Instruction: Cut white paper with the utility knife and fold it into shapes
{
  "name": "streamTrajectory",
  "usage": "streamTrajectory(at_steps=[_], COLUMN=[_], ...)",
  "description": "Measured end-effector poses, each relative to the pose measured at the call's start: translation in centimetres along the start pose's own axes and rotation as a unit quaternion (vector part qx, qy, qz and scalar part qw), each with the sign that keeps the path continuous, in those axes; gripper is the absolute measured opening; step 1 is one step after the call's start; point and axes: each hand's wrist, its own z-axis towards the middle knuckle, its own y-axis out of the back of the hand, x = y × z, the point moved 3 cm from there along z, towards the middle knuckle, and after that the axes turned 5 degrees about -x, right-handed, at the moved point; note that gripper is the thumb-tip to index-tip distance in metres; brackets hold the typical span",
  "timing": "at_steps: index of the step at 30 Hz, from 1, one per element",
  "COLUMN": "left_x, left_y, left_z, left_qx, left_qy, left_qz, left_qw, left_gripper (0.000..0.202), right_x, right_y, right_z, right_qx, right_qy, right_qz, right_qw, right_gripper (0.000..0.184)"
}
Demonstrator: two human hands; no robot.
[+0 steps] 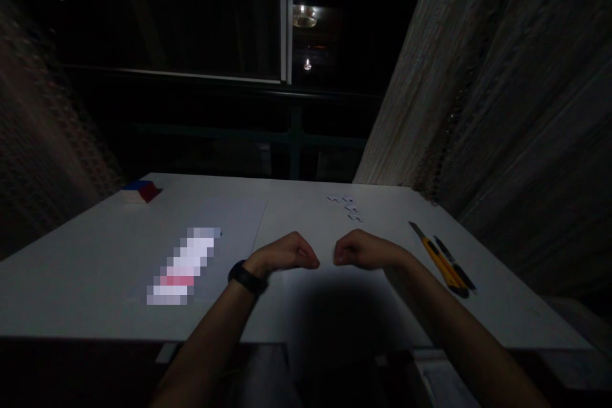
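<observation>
My left hand (285, 252) and my right hand (363, 250) rest on the white table (95, 248), side by side near its middle. Both are curled with fingers drawn in, knuckles facing each other across a small gap. In this dim light I cannot make out whether anything is in either hand. A dark watch (247, 278) circles my left wrist. Several small white puzzle-like pieces (349, 206) lie just beyond my right hand.
A yellow utility knife (438, 259) and a dark pen (454, 264) lie to the right of my right hand. A red and blue block (139, 190) sits at the far left corner. A blurred label lies left. Curtains hang on both sides of a dark window.
</observation>
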Motion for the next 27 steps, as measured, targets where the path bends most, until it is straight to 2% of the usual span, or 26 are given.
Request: streamTrajectory(at_steps=[4, 9, 12, 14, 16, 21, 27], left_x=[-0.5, -0.1, 0.3, 0.2, 0.0, 0.0, 0.3], left_y=[0.2, 0.7, 1.5, 1.7, 1.2, -0.7, -0.7], left_z=[-0.2, -0.3, -0.1, 0.2, 0.5, 1.2, 1.4], left_qx=[-0.006, 0.029, -0.013, -0.064, -0.088, -0.068, -0.066], left_qy=[0.019, 0.034, 0.025, 0.011, -0.001, 0.012, -0.003], left_qz=[-0.031, -0.101, -0.125, -0.147, -0.143, -0.033, -0.017], left_qw=[0.999, 0.994, 0.992, 0.987, 0.986, 0.997, 0.998], left_gripper=[0.022, 0.023, 0.028, 0.032, 0.035, 0.034, 0.028], right_x=[-0.8, -1.8, -2.6, -3.1, -3.4, -2.9, -2.1], right_y=[2.0, 3.6, 3.9, 3.6, 2.9, 0.2, -1.4], right_z=[-1.8, -4.1, -5.0, -5.2, -4.8, -2.8, -1.1], right_qx=[-0.018, -0.038, -0.066, -0.084, -0.088, -0.062, -0.032], right_qy=[-0.02, -0.051, -0.072, -0.081, -0.082, -0.056, -0.052], right_qz=[0.004, 0.023, 0.033, 0.036, 0.046, 0.074, 0.129], right_qw=[1.0, 0.998, 0.995, 0.992, 0.992, 0.994, 0.99], right_gripper=[0.029, 0.029, 0.029, 0.029, 0.03, 0.03, 0.033])
